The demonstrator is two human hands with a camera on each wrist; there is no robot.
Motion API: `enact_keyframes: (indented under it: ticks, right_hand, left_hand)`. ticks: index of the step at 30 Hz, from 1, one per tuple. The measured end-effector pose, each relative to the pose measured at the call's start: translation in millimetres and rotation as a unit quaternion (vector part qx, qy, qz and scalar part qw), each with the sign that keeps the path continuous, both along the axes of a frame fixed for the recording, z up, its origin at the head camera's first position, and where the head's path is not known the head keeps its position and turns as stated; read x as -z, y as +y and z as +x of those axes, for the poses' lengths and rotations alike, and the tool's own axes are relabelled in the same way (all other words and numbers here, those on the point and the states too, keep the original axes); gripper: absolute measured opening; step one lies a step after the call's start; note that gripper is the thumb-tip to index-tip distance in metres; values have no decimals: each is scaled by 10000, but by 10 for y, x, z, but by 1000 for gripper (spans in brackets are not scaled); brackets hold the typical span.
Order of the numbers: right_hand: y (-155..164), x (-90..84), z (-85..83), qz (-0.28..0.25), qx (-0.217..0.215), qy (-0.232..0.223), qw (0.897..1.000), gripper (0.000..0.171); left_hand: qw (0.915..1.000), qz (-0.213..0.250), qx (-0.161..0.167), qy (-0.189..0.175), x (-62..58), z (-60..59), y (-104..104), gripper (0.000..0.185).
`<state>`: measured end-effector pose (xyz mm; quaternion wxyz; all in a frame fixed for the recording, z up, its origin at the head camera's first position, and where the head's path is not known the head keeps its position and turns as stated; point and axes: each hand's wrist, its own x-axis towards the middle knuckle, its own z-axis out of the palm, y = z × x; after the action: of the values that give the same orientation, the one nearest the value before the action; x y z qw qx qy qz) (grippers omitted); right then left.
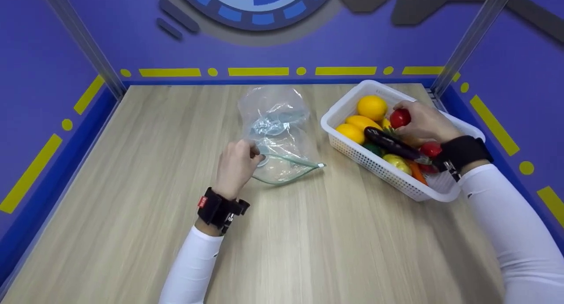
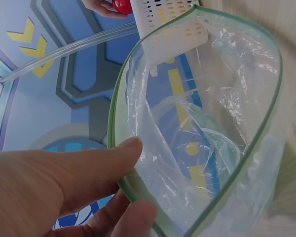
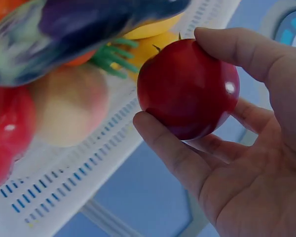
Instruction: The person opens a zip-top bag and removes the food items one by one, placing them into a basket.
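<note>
A clear zip bag (image 1: 286, 150) with a green-edged mouth lies on the table, its mouth spread apart. My left hand (image 1: 236, 165) pinches one edge of that mouth between thumb and fingers; in the left wrist view the thumb (image 2: 130, 148) lies over the green seal. Over the far side of a white basket (image 1: 374, 164), my right hand (image 1: 425, 121) grips a red tomato (image 3: 187, 89), with thumb and fingers around it. Below the tomato, the basket holds an eggplant (image 1: 390, 142), yellow fruits (image 1: 372, 107), a carrot (image 1: 417, 172), a peach (image 3: 71, 106) and red produce (image 3: 10, 128).
The wooden table (image 1: 132, 185) extends left and in front of the bag. Blue panels (image 1: 264, 53) with yellow marks stand behind it and on both sides. The basket sits at the back right, close to the right panel.
</note>
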<state>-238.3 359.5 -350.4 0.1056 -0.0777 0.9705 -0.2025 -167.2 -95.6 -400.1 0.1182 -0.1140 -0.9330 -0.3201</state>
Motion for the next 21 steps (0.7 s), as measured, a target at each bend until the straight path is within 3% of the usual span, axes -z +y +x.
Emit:
enact_keyframes:
  ticks: [9,15,21]
  right_hand:
    - [61,156,-35,208,-14,-239,9995,65]
    - [55,168,-19,475,-203,-59,9986,71]
    - [-32,105,87,589,32,180,9981,77]
  left_hand:
    - [9998,-100,-117,82,55,-56,-10,12]
    - [9997,-213,-137,42,58,-31,-22,17]
    - [9999,-64,-45,95,7,30,-63,27]
